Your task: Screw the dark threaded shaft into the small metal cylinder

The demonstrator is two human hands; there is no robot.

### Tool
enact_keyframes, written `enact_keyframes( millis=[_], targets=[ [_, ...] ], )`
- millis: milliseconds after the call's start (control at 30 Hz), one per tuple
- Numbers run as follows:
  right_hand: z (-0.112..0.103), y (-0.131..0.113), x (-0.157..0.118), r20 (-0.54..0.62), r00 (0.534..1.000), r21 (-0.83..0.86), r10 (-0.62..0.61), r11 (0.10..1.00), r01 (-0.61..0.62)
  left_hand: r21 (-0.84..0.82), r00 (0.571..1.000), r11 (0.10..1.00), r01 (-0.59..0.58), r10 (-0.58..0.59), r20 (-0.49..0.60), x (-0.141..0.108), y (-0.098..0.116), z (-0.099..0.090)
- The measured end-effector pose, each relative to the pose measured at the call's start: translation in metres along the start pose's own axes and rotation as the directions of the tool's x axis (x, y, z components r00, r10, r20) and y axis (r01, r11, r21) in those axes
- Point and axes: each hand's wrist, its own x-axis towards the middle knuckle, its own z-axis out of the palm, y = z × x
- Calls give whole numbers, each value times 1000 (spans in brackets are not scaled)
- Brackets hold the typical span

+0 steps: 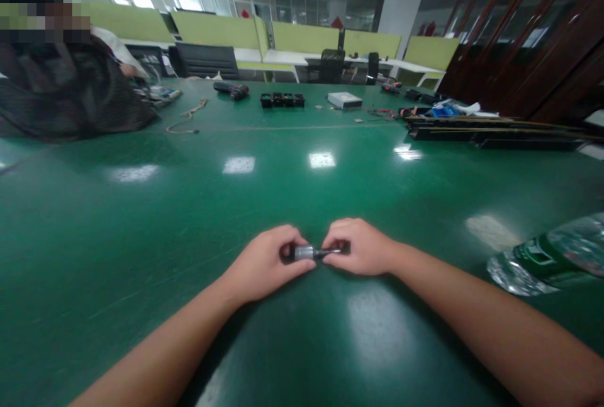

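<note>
Low over the green tabletop (264, 196), my two hands meet at a small slim object. My left hand (268, 262) pinches its thicker part, a dark cylinder with a silver-grey band (303, 252), between thumb and curled fingers. From the band's right end a thin dark shaft (325, 253) runs level into the fingers of my right hand (359, 246), which are closed around it. A dark end shows past those fingertips. Whether the shaft and the cylinder are one piece, I cannot tell. My fingers hide part of both ends.
A large clear bottle with a green label (542, 256) lies at the right. Farther back are a black block (282, 100), a white box (345, 100), a power tool (231, 90), a cord (186, 116) and dark bars (495, 131). A mesh-backed chair (70, 92) and a person are at left.
</note>
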Motion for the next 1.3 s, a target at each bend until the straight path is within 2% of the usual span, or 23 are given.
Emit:
enact_keyframes(
  millis=[1300],
  targets=[
    [-9,11,-6,15,1000,-3,-24,1000,24,-13,1000,1000,4,-4,-6,-2,-3,2]
  ],
)
